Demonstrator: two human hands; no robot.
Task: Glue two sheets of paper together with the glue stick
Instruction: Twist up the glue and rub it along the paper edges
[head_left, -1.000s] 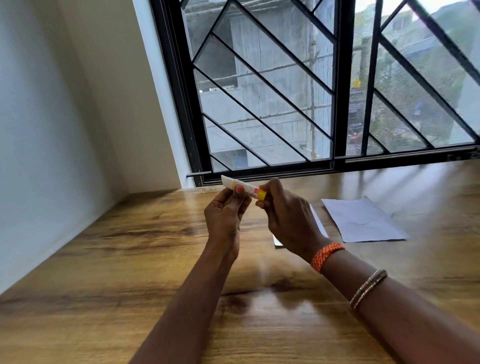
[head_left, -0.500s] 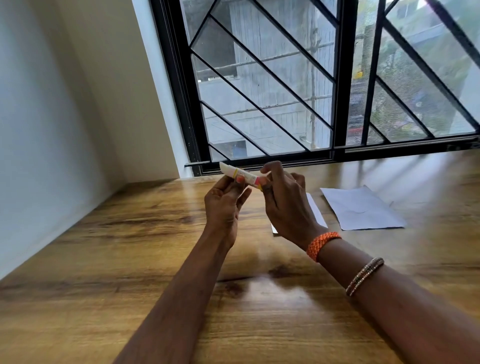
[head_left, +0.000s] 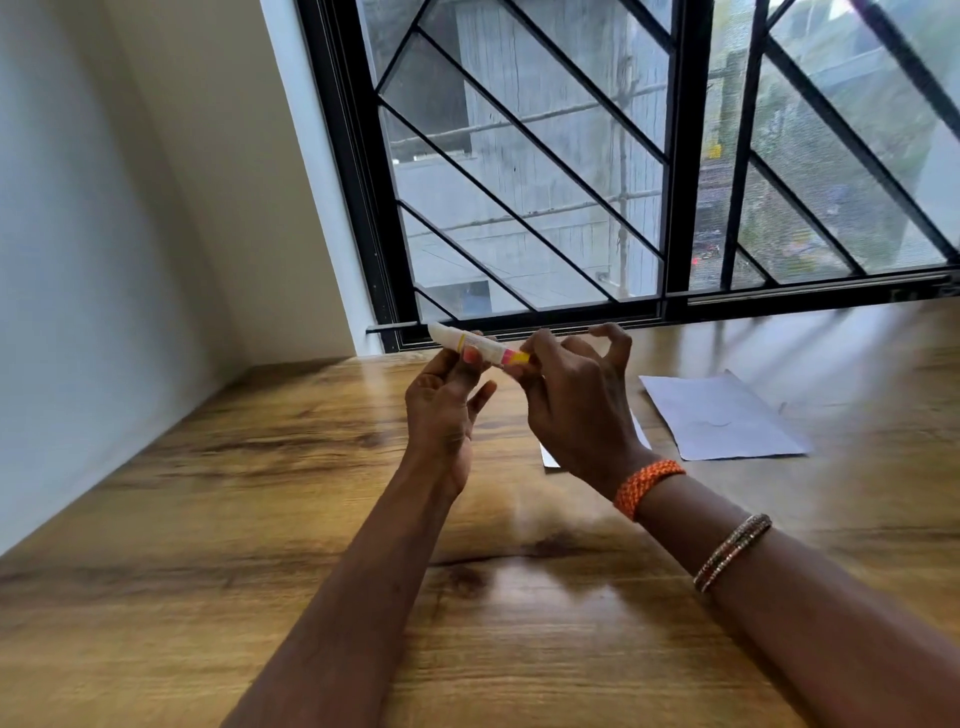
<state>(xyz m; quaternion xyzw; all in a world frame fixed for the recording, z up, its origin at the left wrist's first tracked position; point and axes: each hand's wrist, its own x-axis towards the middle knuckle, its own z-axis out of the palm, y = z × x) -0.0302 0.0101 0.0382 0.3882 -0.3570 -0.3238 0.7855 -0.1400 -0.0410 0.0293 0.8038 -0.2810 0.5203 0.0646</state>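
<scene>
Glue stick (head_left: 475, 344) — pinched between left hand (head_left: 441, 415) and right hand (head_left: 569, 402).

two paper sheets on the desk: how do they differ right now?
The right sheet lies in full view; the left sheet is mostly hidden behind the right hand. The right sheet sits further right, clear of both hands; the left sheet sits nearer the middle. Both are white and flat on the wooden table.

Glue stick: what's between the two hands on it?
Head view: only the glue stick itself spans the gap; left hand pinches its body, right hand pinches its yellow end.
</scene>
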